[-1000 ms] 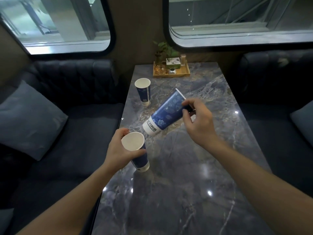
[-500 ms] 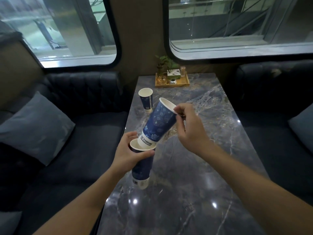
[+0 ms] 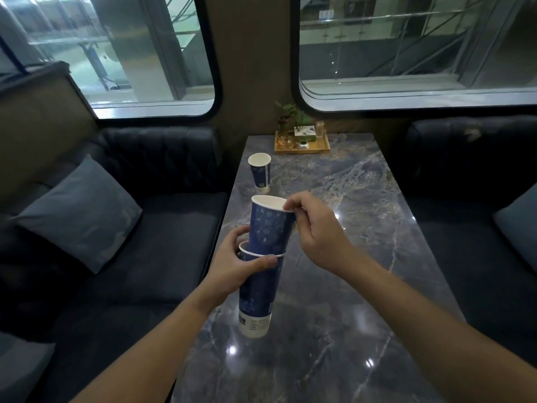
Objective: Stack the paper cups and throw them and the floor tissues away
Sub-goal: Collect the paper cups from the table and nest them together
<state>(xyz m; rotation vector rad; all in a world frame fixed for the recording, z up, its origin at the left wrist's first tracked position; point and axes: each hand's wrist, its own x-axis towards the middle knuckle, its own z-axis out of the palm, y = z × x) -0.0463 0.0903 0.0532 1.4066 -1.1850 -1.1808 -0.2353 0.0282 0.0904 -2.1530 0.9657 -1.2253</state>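
Note:
My left hand (image 3: 236,264) grips a blue paper cup (image 3: 255,298) just under its rim and holds it above the marble table (image 3: 334,286). A second blue cup (image 3: 271,225) stands partly inside the first, upright, with about half its height still showing. My right hand (image 3: 316,231) pinches this upper cup at its rim. A third blue cup (image 3: 260,173) stands upright alone near the table's far left edge. No tissues show in this view.
A wooden tray (image 3: 302,144) with a small plant, a box and glassware sits at the table's far end under the windows. Dark sofas flank the table, the left one (image 3: 139,234) bearing a grey cushion (image 3: 78,213). Another cushion (image 3: 520,225) lies on the right sofa.
My right hand swung the tilted cup upright and lowered its base into the cup in my left hand. Both hands rose a little above the table.

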